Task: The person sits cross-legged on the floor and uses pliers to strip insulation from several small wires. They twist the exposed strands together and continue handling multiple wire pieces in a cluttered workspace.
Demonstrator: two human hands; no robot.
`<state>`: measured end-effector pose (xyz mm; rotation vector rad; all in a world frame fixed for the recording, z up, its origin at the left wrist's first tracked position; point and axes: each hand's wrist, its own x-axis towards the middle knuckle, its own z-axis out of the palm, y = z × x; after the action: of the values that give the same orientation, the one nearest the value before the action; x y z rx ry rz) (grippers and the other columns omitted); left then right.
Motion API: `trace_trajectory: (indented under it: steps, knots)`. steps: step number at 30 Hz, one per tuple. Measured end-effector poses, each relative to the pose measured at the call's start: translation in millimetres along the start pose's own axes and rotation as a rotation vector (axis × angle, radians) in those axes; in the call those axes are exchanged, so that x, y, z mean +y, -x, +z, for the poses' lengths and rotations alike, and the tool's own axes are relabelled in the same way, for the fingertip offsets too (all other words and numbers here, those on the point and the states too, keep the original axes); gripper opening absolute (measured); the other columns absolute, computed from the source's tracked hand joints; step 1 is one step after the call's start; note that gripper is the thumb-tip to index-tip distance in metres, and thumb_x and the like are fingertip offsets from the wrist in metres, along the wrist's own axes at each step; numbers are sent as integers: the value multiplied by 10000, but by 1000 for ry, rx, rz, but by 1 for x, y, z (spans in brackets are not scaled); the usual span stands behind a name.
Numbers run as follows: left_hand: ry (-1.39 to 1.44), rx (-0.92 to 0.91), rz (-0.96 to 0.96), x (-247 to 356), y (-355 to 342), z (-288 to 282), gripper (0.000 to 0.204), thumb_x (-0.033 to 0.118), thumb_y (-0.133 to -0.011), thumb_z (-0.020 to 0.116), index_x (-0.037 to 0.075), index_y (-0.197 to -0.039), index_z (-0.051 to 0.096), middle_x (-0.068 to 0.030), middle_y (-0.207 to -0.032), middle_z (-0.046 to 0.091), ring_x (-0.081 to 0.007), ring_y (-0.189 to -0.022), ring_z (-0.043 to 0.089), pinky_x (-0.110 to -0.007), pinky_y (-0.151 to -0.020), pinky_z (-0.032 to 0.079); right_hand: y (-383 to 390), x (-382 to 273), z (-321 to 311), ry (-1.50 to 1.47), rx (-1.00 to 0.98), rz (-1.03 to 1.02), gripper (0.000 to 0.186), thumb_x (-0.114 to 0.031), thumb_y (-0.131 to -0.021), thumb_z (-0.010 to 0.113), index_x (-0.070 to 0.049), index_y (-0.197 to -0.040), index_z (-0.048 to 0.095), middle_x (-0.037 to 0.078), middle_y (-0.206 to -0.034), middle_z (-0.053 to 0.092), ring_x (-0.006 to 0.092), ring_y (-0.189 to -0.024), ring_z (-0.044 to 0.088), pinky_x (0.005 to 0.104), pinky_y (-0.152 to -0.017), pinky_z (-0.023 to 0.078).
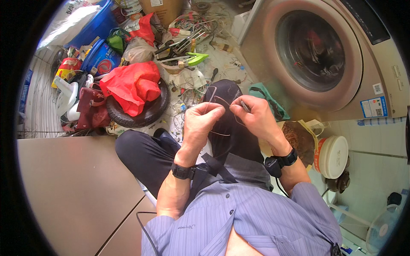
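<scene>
My left hand (200, 121) is closed, thumb and forefinger pinched on a thin brownish wire (222, 100). Loops of this wire rise above my fingertips and curve below them, over my dark-trousered knee. My right hand (257, 116), a short gap to the right, is closed too. Between its thumb and forefinger sits a small dark metal piece (244, 106), whose kind I cannot make out. Wire also runs beside the right fingers; whether they grip it is unclear.
A washing machine (299, 64) stands at the right, with a lidded white bucket (333, 157) below it. On the left, a red bag (134, 85) lies over a black tyre (143, 115). Tangled wires (205, 25) and a green-handled tool (197, 58) litter the floor ahead.
</scene>
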<state>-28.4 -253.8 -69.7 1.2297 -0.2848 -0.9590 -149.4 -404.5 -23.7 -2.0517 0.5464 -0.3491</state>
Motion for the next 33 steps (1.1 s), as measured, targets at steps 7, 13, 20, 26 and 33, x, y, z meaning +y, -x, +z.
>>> trace_trajectory:
  steps: [7,13,20,26,33]
  knots:
    - [513,-59,-73,-11,-8,-3,129,128,-962,702,7,-1000,721,44,-610,513,-55,-474,407,-218,-436,300,1,2,-2,-168,-59,151,129,-112,-966,673,6,-921,696,-18,-739,626,59,-663,559,242,-587,441]
    - [703,-200,-219,-17,-10,1,299,262,-1057,536,16,-1153,676,28,-638,459,-64,-471,362,-218,-423,273,1,4,2,-257,-114,178,126,-107,-977,659,1,-922,695,-24,-721,618,58,-658,555,240,-585,447]
    - [733,-137,-135,-12,-9,-2,219,206,-1047,571,20,-1086,678,33,-629,439,-66,-473,347,-219,-424,268,4,3,3,-111,-154,105,149,-135,-931,683,12,-941,704,85,-707,625,127,-662,576,312,-622,474]
    - [609,-17,-98,-13,-6,4,190,177,-1034,600,12,-1047,694,38,-629,467,-55,-466,360,-215,-420,256,1,-3,10,37,-30,-144,138,-102,-876,753,0,-953,700,91,-804,651,186,-720,622,320,-658,490]
    - [455,16,-45,-14,-4,8,165,163,-1011,646,16,-997,719,56,-622,499,-36,-466,373,-208,-426,243,-5,-5,22,220,168,-321,178,-64,-819,794,-1,-940,680,138,-841,667,292,-735,652,360,-654,514]
